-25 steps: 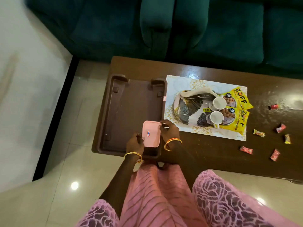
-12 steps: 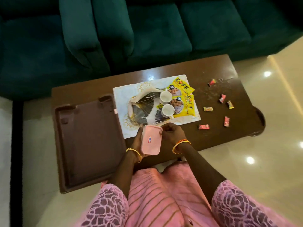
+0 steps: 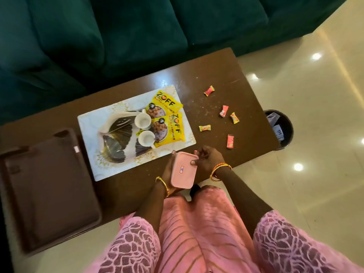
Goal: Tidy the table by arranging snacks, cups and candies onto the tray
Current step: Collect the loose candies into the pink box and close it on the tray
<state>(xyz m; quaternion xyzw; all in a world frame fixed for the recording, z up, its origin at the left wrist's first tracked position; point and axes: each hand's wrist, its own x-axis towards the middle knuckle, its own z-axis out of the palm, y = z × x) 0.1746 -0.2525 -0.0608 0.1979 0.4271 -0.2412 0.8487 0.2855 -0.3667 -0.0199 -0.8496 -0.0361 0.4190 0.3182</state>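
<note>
While a small pink lidded box [image 3: 183, 170] is held just above the near edge of the brown table [image 3: 242, 91], the left hand [image 3: 169, 170] cups it from beneath and the right hand [image 3: 206, 159] rests its thumb and fingertips on the lid's far corner, where a red sweet peeks out behind the fingers. Just beyond, a patterned tray [image 3: 88, 123] already carries two white cups [image 3: 143, 120] and two yellow snack packets [image 3: 167, 119]. Five wrapped candies [image 3: 204, 127] lie scattered on the bare wood to the right, well apart from the tray. A dark bin [image 3: 283, 131] stands on the floor past the table end. Judging by this, snacks and cups are done and the candies remain (perhaps destined for the box). The next move likely calls for freeing the right hand to open the lid or gather the sweets
</note>
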